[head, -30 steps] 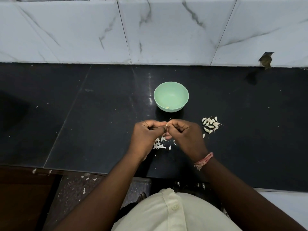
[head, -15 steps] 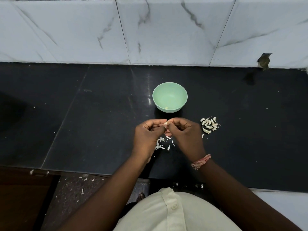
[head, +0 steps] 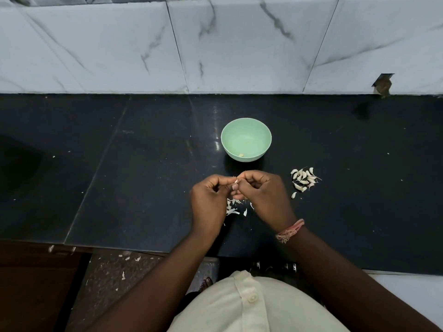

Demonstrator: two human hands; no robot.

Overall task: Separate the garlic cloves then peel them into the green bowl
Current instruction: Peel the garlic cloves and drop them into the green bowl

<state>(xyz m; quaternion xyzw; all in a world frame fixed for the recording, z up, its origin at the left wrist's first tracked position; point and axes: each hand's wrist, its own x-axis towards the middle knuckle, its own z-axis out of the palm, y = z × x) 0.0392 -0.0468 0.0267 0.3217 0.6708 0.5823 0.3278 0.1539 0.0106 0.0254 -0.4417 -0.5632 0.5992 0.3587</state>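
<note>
Just near the green bowl (head: 246, 139), my left hand (head: 211, 200) and right hand (head: 263, 195) pinch one clove (head: 236, 181), mid-peel; next, strip its skin, drop it in

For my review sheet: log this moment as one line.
both hands peeling garlic clove | green bowl: one peeled | unpeeled pile right

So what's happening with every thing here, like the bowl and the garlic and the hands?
green bowl: upright on the counter, one small pale piece inside.
garlic clove: pinched between both hands, being peeled.
left hand: fingers curled, pinching the clove.
right hand: fingers curled, pinching the clove.
pile of cloves: loose on the counter, unpeeled, untouched.
peel scraps: scattered on the counter under the hands.
</note>
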